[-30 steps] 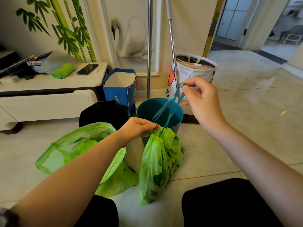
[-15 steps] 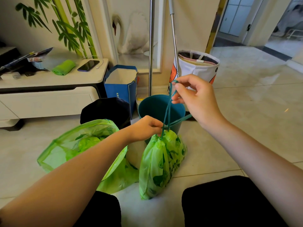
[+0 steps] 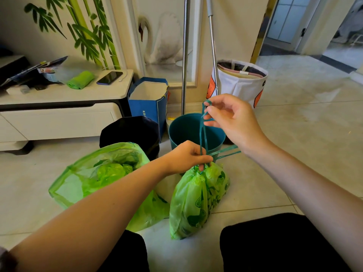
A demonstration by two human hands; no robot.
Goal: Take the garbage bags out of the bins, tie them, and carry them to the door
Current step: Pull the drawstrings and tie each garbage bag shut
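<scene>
A small green garbage bag stands on the floor in front of my knees, its neck gathered. My left hand pinches that neck. My right hand holds the teal drawstring up above it, pulled taut; a second loop of string trails right under my right wrist. Behind the bag stands an empty teal bin, and left of it a black bin. A larger green bag lies open on the floor to the left.
A blue paper bag and a white fabric basket stand by the wall, with two metal poles between them. A low white cabinet holds a phone and a green roll. A doorway opens at the far right.
My right hand drew the drawstring up and to the right, then looped it so one strand now trails right under the wrist. My left hand kept its pinch on the bag's neck.
</scene>
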